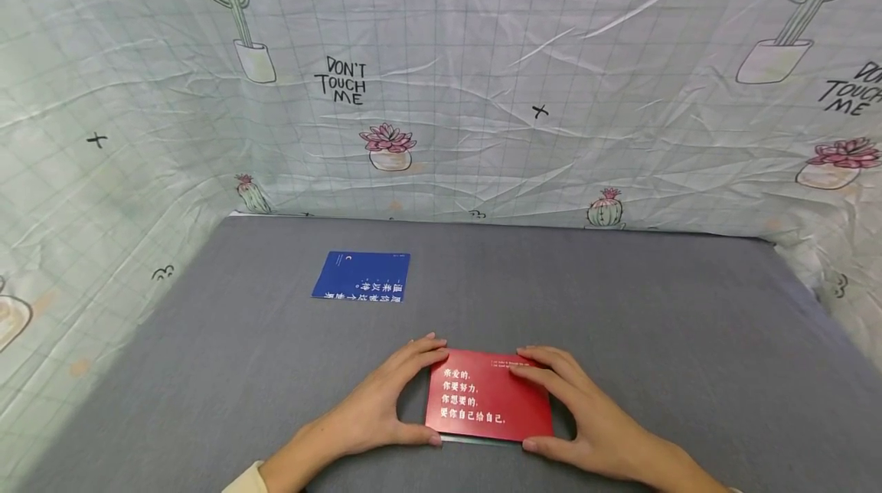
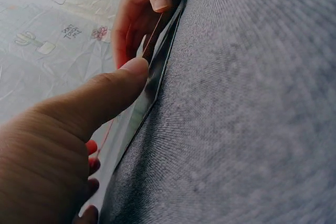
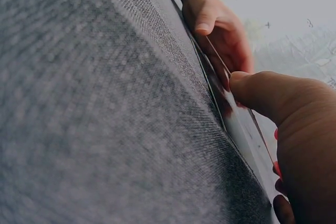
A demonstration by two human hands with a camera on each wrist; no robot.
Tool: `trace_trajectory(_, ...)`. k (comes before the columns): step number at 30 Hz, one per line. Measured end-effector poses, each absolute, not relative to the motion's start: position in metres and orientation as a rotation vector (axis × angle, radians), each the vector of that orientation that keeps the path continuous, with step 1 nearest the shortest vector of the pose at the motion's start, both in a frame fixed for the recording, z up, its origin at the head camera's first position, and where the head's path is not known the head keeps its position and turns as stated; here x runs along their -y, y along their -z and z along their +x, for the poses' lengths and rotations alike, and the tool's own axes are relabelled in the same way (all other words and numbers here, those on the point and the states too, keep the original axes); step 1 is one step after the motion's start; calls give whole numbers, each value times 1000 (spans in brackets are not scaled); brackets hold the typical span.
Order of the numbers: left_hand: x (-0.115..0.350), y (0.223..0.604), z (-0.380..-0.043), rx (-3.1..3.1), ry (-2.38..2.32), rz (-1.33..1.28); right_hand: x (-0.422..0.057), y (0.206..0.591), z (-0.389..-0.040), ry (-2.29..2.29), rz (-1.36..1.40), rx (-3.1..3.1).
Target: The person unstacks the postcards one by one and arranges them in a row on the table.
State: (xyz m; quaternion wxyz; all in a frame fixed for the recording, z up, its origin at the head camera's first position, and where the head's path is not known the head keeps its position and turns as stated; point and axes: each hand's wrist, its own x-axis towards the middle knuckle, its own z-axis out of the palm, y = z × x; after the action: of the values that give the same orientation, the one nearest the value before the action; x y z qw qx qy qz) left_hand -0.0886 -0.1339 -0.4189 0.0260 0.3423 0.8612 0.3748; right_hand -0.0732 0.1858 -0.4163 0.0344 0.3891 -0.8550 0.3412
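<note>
A red card (image 1: 489, 393) with white Chinese writing is held level near the front of the table. My left hand (image 1: 375, 405) grips its left edge between thumb and fingers. At the opposite edge my right hand (image 1: 596, 416) grips it the same way, two fingers lying over the top corner. Below the red card, a pale strip of another card (image 1: 482, 441) shows along the front. The left wrist view shows a gap between the thin held card and the glossy card (image 2: 152, 90) on the cloth. Most of that lower card is hidden from the head view.
A blue card (image 1: 365, 275) with white writing lies farther back on the left. Grey cloth (image 1: 620, 309) covers the table. Behind and at the sides hangs a pale curtain (image 1: 468, 95) printed with cacti.
</note>
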Motion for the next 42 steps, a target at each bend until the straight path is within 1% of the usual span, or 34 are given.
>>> trace_trajectory(5,134,420,-91,-2691,-1235,1146,-187,414,-74,-1084,1189,2663)
trace_trajectory(15,132,418,-94,-2619,-1416,1163,-191,407,-78,-1029,1176,2618)
trace_trajectory(21,134,416,-95,-2593,-1464,1110,-194,404,-81,-953,1209,2527)
trace_trajectory(33,136,408,-94,-2633,-1414,1101,-194,398,-87,-923,1214,2479)
trace_trajectory(42,139,397,-103,-2702,-1337,1143,-191,389,-96,-945,1209,2499)
